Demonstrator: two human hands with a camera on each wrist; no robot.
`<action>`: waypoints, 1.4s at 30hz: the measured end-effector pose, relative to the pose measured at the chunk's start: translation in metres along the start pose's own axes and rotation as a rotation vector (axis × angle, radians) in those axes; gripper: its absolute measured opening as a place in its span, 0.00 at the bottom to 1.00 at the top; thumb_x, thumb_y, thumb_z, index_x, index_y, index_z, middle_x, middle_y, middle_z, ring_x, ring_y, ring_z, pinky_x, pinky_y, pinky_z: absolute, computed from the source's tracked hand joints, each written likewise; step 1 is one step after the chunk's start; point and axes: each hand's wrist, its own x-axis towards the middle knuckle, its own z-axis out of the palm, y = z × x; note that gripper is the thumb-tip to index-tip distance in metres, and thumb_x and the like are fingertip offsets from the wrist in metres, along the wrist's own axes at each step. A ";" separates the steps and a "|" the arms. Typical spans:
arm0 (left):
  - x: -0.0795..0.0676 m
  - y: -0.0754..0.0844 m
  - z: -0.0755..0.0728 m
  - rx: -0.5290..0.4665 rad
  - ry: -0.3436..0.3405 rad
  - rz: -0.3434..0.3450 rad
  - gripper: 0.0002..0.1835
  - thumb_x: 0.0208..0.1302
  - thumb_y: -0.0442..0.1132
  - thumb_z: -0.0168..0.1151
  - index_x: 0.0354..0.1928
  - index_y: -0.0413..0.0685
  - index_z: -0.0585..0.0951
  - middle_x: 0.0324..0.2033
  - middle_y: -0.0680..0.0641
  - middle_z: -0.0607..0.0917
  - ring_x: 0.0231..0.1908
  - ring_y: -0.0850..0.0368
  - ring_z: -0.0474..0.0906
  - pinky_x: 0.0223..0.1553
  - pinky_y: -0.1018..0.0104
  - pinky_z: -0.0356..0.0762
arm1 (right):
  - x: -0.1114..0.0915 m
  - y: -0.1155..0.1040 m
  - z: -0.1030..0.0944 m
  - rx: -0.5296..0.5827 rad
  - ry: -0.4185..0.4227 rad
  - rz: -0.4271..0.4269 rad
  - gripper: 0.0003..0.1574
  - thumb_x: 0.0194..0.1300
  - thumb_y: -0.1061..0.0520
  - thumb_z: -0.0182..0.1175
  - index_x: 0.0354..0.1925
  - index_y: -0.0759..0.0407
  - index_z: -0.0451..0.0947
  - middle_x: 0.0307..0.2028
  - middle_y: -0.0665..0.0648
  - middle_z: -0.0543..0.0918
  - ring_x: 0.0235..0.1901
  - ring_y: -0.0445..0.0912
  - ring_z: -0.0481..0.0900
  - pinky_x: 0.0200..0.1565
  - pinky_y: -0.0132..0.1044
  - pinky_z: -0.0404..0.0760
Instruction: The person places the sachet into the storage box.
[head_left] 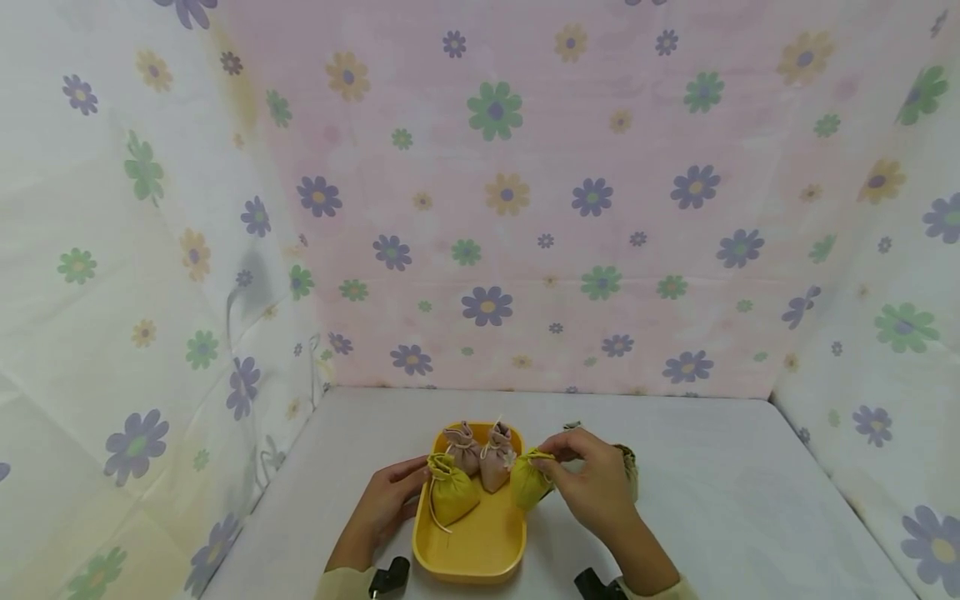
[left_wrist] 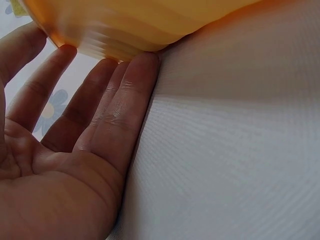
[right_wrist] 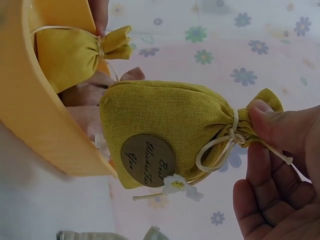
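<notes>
A yellow drawstring pouch [right_wrist: 165, 107] with a round brown label and a small white flower hangs from my right hand [head_left: 596, 483], whose thumb and fingers pinch its gathered neck. In the head view this pouch [head_left: 529, 483] is at the right rim of a yellow plastic tray [head_left: 480, 554]. Inside the tray lie another yellow pouch [head_left: 453, 497] on the left and two pinkish-brown pouches [head_left: 495, 467] toward the back. My left hand [head_left: 386, 504] is at the tray's left side; in the left wrist view its extended fingertips [left_wrist: 145, 62] touch the tray's outer wall.
Behind my right hand, partly hidden, greenish-beige pouches [head_left: 630, 467] lie on the white tabletop [head_left: 712, 500]. Flower-printed cloth [head_left: 525, 208] surrounds the table at the back and on both sides.
</notes>
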 end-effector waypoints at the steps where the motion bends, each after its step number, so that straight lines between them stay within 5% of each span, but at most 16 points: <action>1: 0.000 0.000 0.000 0.000 0.001 -0.001 0.33 0.69 0.52 0.68 0.71 0.44 0.76 0.66 0.39 0.80 0.57 0.51 0.84 0.52 0.55 0.88 | 0.000 0.000 0.001 0.002 -0.008 0.007 0.17 0.54 0.59 0.81 0.34 0.39 0.85 0.33 0.36 0.84 0.33 0.32 0.82 0.38 0.35 0.89; 28: -0.003 0.002 0.000 -0.013 -0.009 -0.008 0.34 0.69 0.52 0.69 0.71 0.43 0.75 0.66 0.39 0.80 0.57 0.52 0.84 0.53 0.54 0.88 | 0.007 -0.002 0.035 0.062 -0.120 -0.012 0.15 0.56 0.56 0.80 0.35 0.37 0.86 0.32 0.32 0.83 0.33 0.31 0.81 0.38 0.30 0.86; 37: -0.003 0.001 -0.001 -0.016 -0.016 -0.009 0.34 0.69 0.52 0.69 0.71 0.44 0.75 0.66 0.40 0.80 0.57 0.52 0.85 0.53 0.55 0.87 | 0.003 0.009 0.047 0.091 -0.175 0.032 0.13 0.56 0.57 0.79 0.37 0.42 0.87 0.32 0.37 0.83 0.33 0.34 0.82 0.41 0.44 0.90; 42: -0.003 0.002 0.000 -0.010 -0.019 0.001 0.34 0.69 0.52 0.68 0.71 0.43 0.75 0.66 0.39 0.80 0.57 0.52 0.84 0.53 0.55 0.87 | 0.001 0.012 0.052 0.057 -0.213 0.048 0.12 0.57 0.56 0.79 0.38 0.43 0.87 0.34 0.39 0.84 0.35 0.35 0.82 0.42 0.41 0.90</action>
